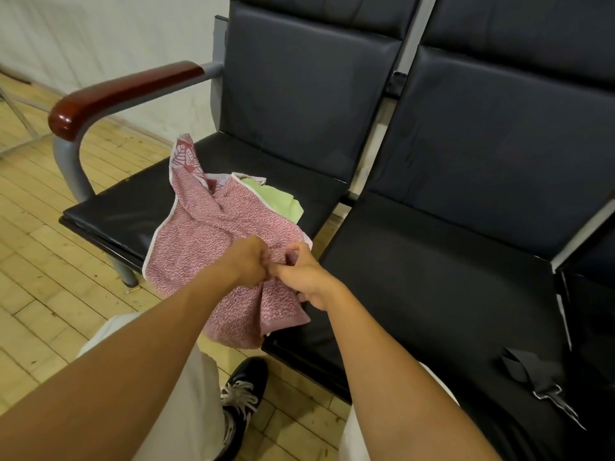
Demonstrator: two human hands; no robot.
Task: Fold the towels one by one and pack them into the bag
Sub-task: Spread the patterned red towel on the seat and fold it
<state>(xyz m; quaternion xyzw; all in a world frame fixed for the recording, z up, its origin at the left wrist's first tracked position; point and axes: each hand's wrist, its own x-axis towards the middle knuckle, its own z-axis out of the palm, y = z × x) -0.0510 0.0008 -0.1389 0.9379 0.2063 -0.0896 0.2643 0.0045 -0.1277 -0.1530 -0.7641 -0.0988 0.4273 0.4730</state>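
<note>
Head view: black bench seat (259, 161) on pale wooden floor (40, 254).

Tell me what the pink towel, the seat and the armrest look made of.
Pink towel: soft woven cotton or terry by its look, matte, since it bunches in loose folds in the hands. Seat: black leather or vinyl, probably; smooth with a dull sheen and seams. Armrest: glossy dark red, likely lacquered wood, on a grey painted metal tube.

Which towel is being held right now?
The pink patterned towel, gripped by both the left hand and right hand; the green towel lies untouched behind it.
</note>
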